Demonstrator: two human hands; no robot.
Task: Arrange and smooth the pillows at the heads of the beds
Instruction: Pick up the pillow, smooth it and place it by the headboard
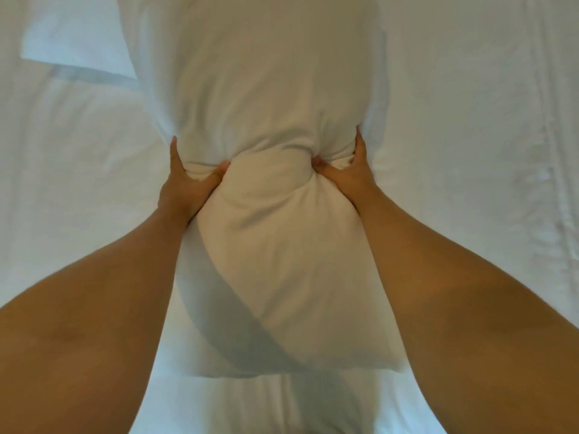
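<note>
The person has the pillow (269,189) pinched hard at its waist, one hand on each side, and my worry is that the squeeze undoes the very smoothing the job asks for. The left hand (185,183) has its thumb dug into the cloth from the front and its other fingers wrapped around the side, mostly out of sight; the right hand (347,173) mirrors it on the opposite edge. Both are clamped on folds of the case and the filling under it, not spread flat. Held like this, I judge the stuffing may stay parted into two lumps, and the creases fanning out from each thumb may set into the case unless they are patted out. If the pillow is set down crooked, it could also land at an angle to the second pillow (78,39), which lies near the far left corner of the bed (470,151). The grip looks firm, so a drop seems unlikely.

The pillow itself is white, soft and plump, drawn into an hourglass: a broad upper half stretching towards the far edge of the bed, a rounded lower half bulging towards the person, with a tight gather between the thumbs. It sits along the middle of the bed, lengthwise, between the two bare forearms. Whether it rests on the white cover or is lifted just clear, I cannot tell.
</note>
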